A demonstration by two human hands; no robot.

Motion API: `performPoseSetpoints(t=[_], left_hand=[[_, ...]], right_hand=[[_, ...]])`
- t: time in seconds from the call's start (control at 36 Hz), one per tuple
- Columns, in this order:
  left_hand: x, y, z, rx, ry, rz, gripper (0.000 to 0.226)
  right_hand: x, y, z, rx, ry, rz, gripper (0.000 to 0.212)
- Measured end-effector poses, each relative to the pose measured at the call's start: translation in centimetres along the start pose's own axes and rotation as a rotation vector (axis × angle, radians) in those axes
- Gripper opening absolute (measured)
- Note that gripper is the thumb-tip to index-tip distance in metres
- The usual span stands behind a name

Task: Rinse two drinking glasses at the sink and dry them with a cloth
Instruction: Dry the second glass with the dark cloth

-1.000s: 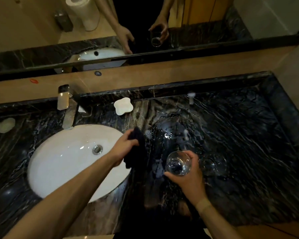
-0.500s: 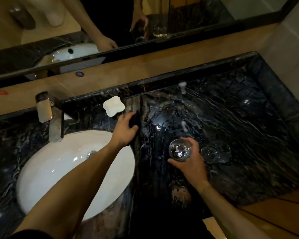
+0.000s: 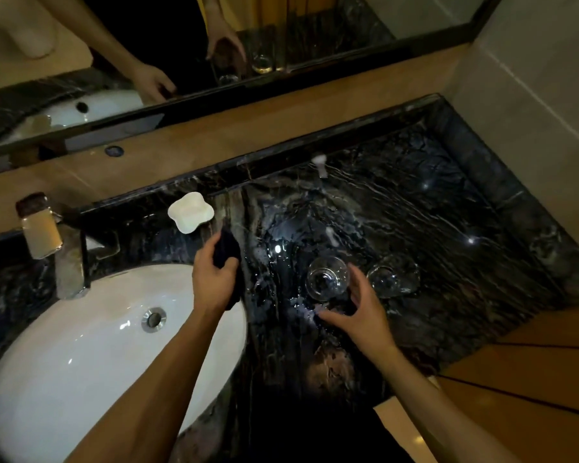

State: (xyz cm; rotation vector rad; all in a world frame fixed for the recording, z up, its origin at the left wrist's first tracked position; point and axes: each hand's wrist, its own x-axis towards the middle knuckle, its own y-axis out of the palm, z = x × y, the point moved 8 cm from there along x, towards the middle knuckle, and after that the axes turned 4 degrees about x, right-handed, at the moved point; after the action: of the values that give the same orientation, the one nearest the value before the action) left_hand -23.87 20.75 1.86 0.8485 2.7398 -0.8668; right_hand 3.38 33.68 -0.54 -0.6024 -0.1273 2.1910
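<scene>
A: Nearest first: what are the hands doing?

B: The left hand [image 3: 214, 279] grips a dark cloth [image 3: 227, 250] at the basin's [image 3: 81, 345] right rim. The right hand [image 3: 356, 312] is spread and relaxed, holding nothing, fingers just beside the nearer glass [image 3: 326, 278].

A: And the glasses?

B: Both stand upright, mouths up, on the wet dark counter [image 3: 448, 228], to the right of the basin. The second glass [image 3: 386, 279] sits just right of the first.

A: Which hand is closer?

B: The right, plainly; the cloth hand is a little way off to the left.
</scene>
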Motion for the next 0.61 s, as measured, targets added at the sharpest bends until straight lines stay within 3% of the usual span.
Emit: performPoseSetpoints(t=[0.11,0.22,0.31,0.36,0.42,0.61], left_hand=[[-2.6,0.3,1.3,-0.071,-0.053,-0.037,0.057],[-5.6,0.6,1.9,-0.079,-0.089,-0.053,0.064],[-7.8,1.1,2.2,-0.068,-0.103,-0.058,0.057],[-9.2,1.3,2.2,-0.061,-0.111,-0.068,0.058],[-10.6,1.5,2.0,-0.058,-0.120,-0.082,0.058],[-15.3,2.4,0.0,-0.109,-0.167,-0.103,0.050]], right_hand=[[-3.2,-4.2,-2.4,-0.133,0.043,-0.258,0.018],[-3.2,-9.3,-3.0,-0.075,0.105,-0.524,0.039],[-0.9,-10.2,-2.8,0.033,0.117,-0.434,0.093],[0.7,-9.8,-2.2,0.061,0.060,-0.310,0.112],[1.7,-9.4,-1.8,0.098,0.029,-0.224,0.111],[2.4,-10.2,-1.6,0.049,-0.054,-0.147,0.086]])
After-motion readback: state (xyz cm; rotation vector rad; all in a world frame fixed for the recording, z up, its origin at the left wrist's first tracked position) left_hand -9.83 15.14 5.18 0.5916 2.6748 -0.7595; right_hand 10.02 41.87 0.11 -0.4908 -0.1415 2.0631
